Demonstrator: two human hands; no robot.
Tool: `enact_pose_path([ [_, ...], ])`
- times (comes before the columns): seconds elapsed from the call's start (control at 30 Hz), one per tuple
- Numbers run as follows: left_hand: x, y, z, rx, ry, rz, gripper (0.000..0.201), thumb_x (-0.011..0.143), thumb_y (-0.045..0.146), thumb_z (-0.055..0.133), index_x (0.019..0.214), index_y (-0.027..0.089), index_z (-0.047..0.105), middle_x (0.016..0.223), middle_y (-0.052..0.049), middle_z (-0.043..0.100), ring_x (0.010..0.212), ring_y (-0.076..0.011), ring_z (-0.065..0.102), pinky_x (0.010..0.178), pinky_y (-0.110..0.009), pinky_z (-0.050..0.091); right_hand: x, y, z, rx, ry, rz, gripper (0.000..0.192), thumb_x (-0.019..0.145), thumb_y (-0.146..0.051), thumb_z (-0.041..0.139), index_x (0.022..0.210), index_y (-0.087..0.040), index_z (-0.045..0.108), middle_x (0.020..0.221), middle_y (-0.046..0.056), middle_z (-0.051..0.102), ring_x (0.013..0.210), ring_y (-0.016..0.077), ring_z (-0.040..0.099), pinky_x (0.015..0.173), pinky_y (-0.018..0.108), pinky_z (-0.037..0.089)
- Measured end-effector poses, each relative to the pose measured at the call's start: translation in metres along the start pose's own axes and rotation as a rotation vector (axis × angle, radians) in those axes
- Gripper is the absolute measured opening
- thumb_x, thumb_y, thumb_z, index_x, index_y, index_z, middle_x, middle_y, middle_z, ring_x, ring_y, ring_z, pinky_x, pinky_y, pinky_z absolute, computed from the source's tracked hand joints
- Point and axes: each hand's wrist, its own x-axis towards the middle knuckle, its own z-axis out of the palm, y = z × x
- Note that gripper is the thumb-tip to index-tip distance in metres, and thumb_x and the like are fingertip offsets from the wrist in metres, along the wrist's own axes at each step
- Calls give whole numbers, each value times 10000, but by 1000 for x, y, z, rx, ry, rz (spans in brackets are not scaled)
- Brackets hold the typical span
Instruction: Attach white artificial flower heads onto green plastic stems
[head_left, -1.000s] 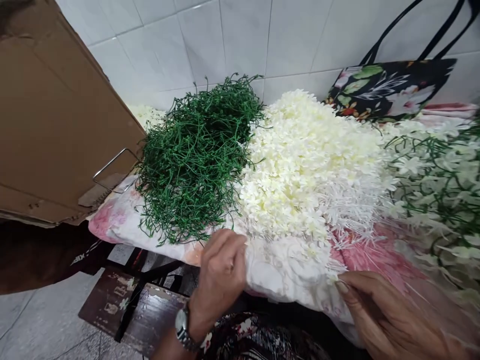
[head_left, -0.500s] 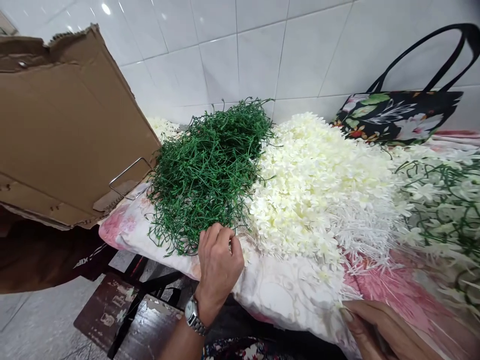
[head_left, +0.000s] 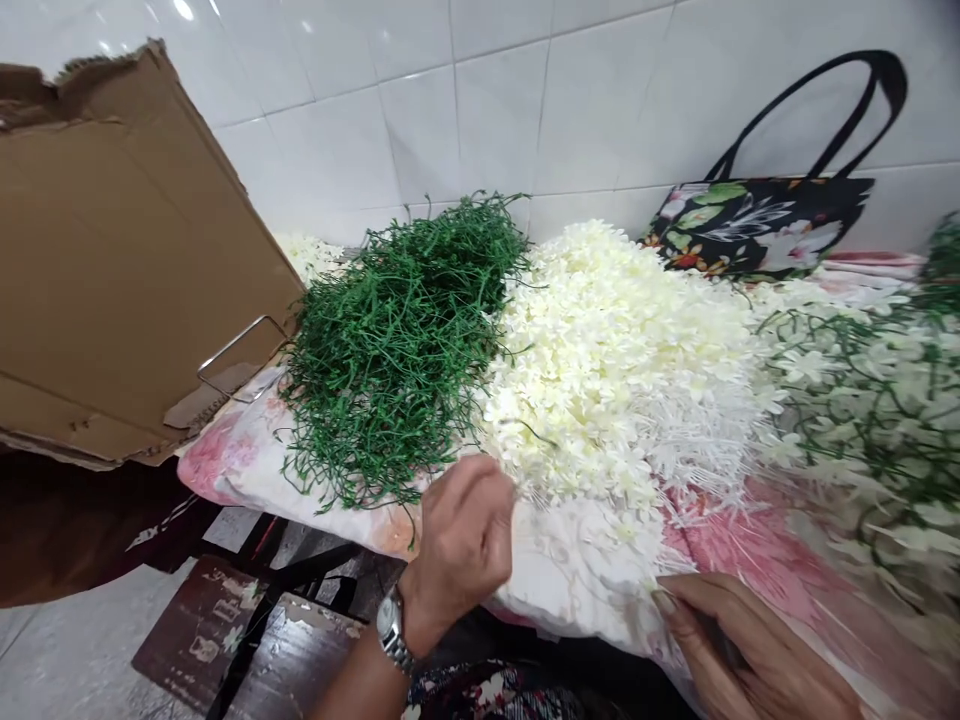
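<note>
My left hand (head_left: 466,530), with a metal watch (head_left: 390,625) on the wrist, is closed beside the front edge of a heap of green artificial stems (head_left: 397,350). A thin green stem end shows just left of its fingers, which hide most of what they hold. My right hand (head_left: 750,640) pinches a small pale flower piece between thumb and forefinger, low on the right over the cloth. Between and beyond the hands lies a big pile of white artificial flowers (head_left: 600,340), their thin white stems (head_left: 690,430) pointing toward me.
An upright cardboard box (head_left: 135,260) with a metal wire handle stands at left. A black floral bag (head_left: 765,225) leans against the tiled wall (head_left: 495,120). Flowers joined to green stems (head_left: 877,410) lie at right. The flowered cloth (head_left: 577,570) covers the table; stools (head_left: 202,620) stand below.
My left hand has drawn away from the green heap, to the right, with a green stem. My right hand keeps its pinch at nearly the same place. The view has shifted slightly.
</note>
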Motion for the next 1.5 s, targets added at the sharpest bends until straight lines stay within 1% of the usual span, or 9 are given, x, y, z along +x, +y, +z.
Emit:
enact_pose_path([
  [0.17,-22,7,6,75,-447,373,245,747,-28,401,839,145,548,719,-43,574,583,-157,451,547,-305,359,7,-7,-5,84,134,141,65,844,-177,551,789,-207,569,642,-14,599,541,112,575,521,212,454],
  [0.27,-24,6,6,115,-545,335,300,734,-57,395,875,148,562,766,-44,590,644,-170,486,604,-310,375,9,-10,-6,129,146,203,91,840,-158,551,761,-203,561,620,-24,568,520,101,537,486,202,432],
  [0.37,-17,17,9,116,-467,170,234,790,0,424,864,158,580,786,-50,601,674,-176,489,632,-318,372,10,-11,-7,171,135,212,99,835,-140,555,756,-198,561,624,-24,565,535,100,538,492,199,432],
  [0.43,-11,30,17,128,-418,52,181,845,103,457,715,168,565,688,-37,569,641,-175,470,624,-323,364,10,-10,-7,197,133,199,95,835,-129,555,766,-195,563,638,-20,564,557,99,542,513,198,440],
  [0.6,-1,58,46,323,-505,-107,192,821,270,552,658,169,564,651,-49,573,661,-212,510,633,-353,375,10,-8,-8,225,141,194,90,839,-128,554,778,-192,566,673,-6,571,597,105,551,540,210,452],
  [0.73,-4,57,54,381,-558,-150,127,787,159,531,663,173,558,644,-50,583,654,-217,529,635,-355,377,11,-9,-10,239,133,196,99,834,-120,558,766,-191,566,660,-4,574,588,109,553,528,216,447],
  [1.13,-9,50,44,310,-473,-210,223,786,56,481,618,199,448,606,-10,529,630,-192,503,648,-349,361,10,-9,-11,268,125,176,91,829,-121,567,766,-186,579,662,1,588,591,112,563,541,216,457],
  [1.3,-12,44,26,26,-276,-172,191,819,14,444,741,187,466,774,-36,572,773,-169,553,709,-299,425,10,-9,-11,273,152,183,95,832,-131,558,759,-190,577,647,2,588,575,116,565,528,221,461],
  [1.5,-19,50,5,-262,-232,-245,203,844,8,430,856,193,514,779,-12,549,738,-121,542,664,-229,442,14,-14,-16,312,122,173,93,827,-119,562,777,-192,590,686,8,602,624,125,587,562,229,478],
])
